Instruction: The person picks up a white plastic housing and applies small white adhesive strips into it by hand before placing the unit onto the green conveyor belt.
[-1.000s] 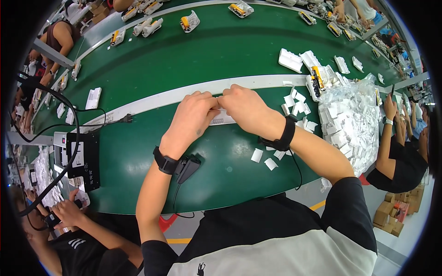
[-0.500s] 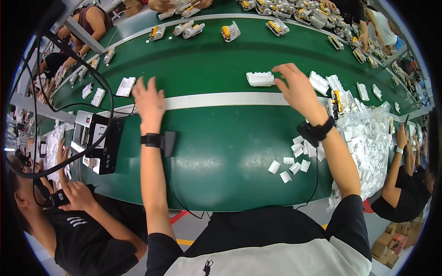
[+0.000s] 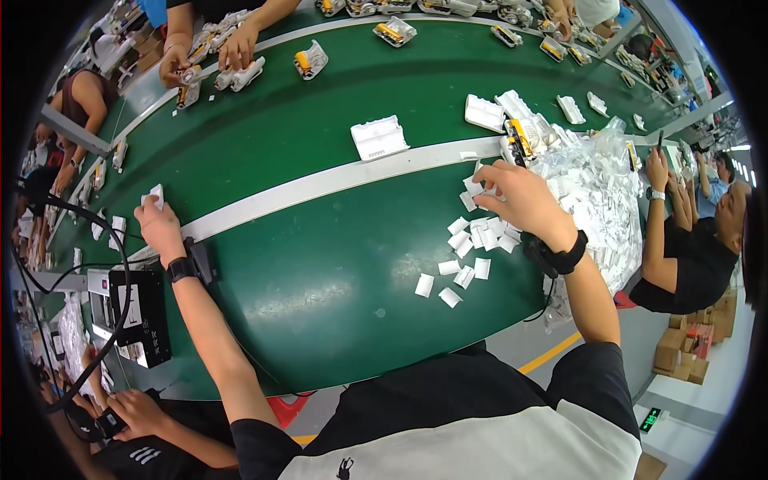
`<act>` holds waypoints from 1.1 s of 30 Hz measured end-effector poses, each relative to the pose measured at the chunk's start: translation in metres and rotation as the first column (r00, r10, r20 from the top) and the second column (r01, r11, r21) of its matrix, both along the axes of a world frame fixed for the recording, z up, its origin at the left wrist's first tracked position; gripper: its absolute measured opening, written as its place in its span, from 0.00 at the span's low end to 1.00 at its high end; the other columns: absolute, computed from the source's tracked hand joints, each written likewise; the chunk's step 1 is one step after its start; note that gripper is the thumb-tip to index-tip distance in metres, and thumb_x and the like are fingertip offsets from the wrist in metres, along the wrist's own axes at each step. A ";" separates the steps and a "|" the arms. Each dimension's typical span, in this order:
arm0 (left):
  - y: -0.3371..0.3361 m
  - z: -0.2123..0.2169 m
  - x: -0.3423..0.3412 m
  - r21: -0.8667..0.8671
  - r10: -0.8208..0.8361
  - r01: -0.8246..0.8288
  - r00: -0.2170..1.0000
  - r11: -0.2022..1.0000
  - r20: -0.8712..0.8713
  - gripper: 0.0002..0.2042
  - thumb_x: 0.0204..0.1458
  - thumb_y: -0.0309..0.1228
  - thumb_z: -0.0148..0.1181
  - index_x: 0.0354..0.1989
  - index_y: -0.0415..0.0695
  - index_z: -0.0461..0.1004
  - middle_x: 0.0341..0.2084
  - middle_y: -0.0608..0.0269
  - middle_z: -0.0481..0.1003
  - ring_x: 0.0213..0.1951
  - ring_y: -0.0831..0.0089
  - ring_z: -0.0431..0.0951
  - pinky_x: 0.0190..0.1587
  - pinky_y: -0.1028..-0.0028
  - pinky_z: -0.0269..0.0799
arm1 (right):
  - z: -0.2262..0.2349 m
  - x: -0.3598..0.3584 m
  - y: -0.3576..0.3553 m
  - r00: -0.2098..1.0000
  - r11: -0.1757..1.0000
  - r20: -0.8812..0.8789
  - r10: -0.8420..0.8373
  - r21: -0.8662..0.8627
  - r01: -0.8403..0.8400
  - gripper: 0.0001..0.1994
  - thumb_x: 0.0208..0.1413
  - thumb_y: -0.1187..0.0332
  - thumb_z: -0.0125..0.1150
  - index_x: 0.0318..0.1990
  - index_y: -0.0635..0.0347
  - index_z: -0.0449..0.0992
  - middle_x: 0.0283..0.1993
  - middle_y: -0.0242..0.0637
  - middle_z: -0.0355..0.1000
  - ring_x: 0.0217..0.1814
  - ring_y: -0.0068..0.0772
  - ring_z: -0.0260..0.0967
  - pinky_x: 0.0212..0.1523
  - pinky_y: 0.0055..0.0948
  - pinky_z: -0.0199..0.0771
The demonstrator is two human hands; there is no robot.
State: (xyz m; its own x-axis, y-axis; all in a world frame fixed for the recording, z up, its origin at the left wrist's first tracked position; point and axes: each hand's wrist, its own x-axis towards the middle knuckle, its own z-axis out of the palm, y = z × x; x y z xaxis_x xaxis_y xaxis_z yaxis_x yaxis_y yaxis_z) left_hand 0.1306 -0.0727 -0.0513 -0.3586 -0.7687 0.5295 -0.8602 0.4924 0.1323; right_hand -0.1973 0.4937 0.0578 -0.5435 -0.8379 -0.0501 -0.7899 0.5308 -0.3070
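Observation:
My left hand [image 3: 162,228] reaches far out to the left, its fingers closed round a white plastic shell [image 3: 154,194] that they partly cover. On the right, my right hand [image 3: 524,200] hovers low over small white curved pieces [image 3: 482,237], fingers bent and thumb apart; I see nothing clearly held in it. Several of these pieces lie loose on the green worktop [image 3: 320,296], beside a big heap in a clear plastic bag [image 3: 592,192]. A larger white shell [image 3: 380,138] lies between my hands, just beyond the pale strip [image 3: 320,192].
A black-and-silver box device [image 3: 144,316] with cables stands at the left. White shells [image 3: 486,114] and a yellow-and-white assembly [image 3: 518,142] lie beside the bag. Across the green surface, a co-worker's hands [image 3: 238,46] handle similar assemblies. Another person [image 3: 688,240] stands at the right.
The view has turned. My left hand has gone from spread fingers to gripping a white shell at the left. My right hand has moved nearer, from beside the middle shell to the small pieces.

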 end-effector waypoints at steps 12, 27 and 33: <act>0.158 0.065 -0.049 0.406 -0.342 0.355 0.934 0.842 -0.106 0.14 0.57 0.35 0.70 0.46 0.38 0.83 0.51 0.45 0.76 0.40 0.48 0.84 0.47 0.56 0.81 | -0.042 0.006 -0.012 0.979 0.972 -0.110 0.172 -0.140 -0.187 0.11 0.52 0.73 0.74 0.41 0.55 0.77 0.41 0.37 0.73 0.47 0.45 0.71 0.49 0.43 0.75; 0.211 0.090 -0.055 0.315 -0.785 0.767 0.612 0.558 -0.100 0.08 0.58 0.22 0.63 0.44 0.42 0.83 0.51 0.54 0.78 0.41 0.53 0.83 0.43 0.61 0.79 | -0.033 0.012 -0.013 0.989 0.982 -0.136 0.060 -0.172 -0.084 0.07 0.58 0.76 0.68 0.43 0.59 0.78 0.40 0.39 0.75 0.46 0.46 0.77 0.45 0.43 0.77; 0.226 0.084 -0.065 0.484 -0.830 0.726 0.557 0.489 0.003 0.04 0.55 0.28 0.68 0.38 0.46 0.81 0.40 0.62 0.79 0.40 0.54 0.81 0.44 0.57 0.77 | -0.018 0.032 -0.038 0.992 0.935 -0.020 0.128 -0.329 -0.128 0.04 0.59 0.75 0.68 0.39 0.59 0.79 0.38 0.39 0.75 0.44 0.46 0.76 0.43 0.42 0.76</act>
State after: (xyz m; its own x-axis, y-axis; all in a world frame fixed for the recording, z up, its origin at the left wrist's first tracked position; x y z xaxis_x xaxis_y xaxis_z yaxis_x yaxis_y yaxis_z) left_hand 0.0657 0.1531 0.0329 -0.9713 -0.2198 0.0906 -0.1753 0.9198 0.3510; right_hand -0.1650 0.4558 0.0400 -0.4305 -0.8702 0.2398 -0.8440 0.2940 -0.4486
